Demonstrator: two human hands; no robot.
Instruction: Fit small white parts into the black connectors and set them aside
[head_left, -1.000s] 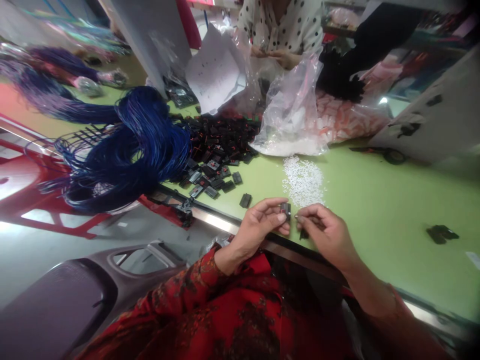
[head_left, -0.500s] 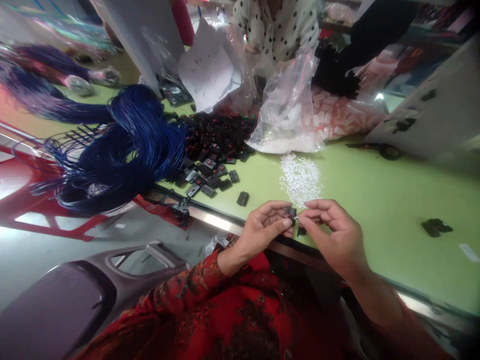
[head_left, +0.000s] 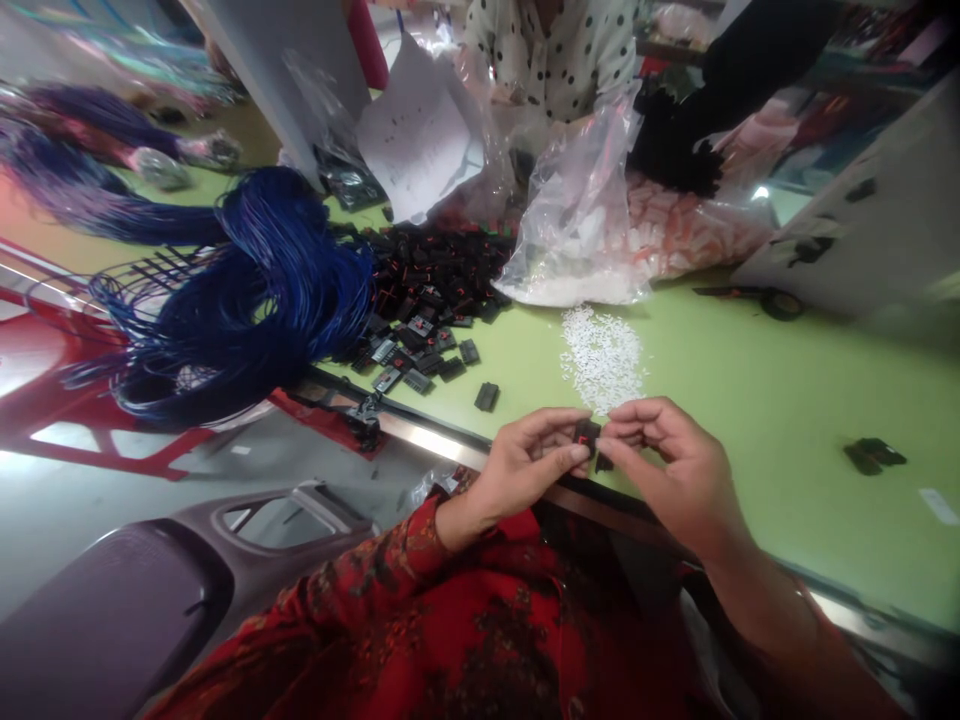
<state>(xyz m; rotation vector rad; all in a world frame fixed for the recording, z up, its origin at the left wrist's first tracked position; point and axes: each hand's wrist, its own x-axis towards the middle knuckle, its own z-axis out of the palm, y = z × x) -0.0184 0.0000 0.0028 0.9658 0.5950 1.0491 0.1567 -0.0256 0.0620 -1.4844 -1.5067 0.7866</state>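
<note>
Near the table's front edge, my left hand [head_left: 529, 455] is closed on a small black connector housing [head_left: 585, 434] with a red part on its face. My right hand [head_left: 667, 460] meets the housing's right side, thumb and forefinger pinched together; whatever lies between these fingertips is hidden. Partly covered by my fingers, another black piece [head_left: 603, 463] shows just below. Just beyond my hands spreads a heap of tiny white plastic pieces [head_left: 602, 355]. A single black housing [head_left: 487, 397] lies to the left of my left hand.
Many black housings [head_left: 431, 270] are piled at the back left, beside a big bundle of blue wires [head_left: 277, 270]. Behind the white heap stands a clear plastic bag [head_left: 570, 230]. Dark pieces [head_left: 874, 455] lie far right. A person in a dotted shirt [head_left: 551, 60] is opposite.
The small white piece seen at my right fingertips is now out of sight. My right thumb and fingers have closed in against the housing, which has shifted slightly right and turned.
</note>
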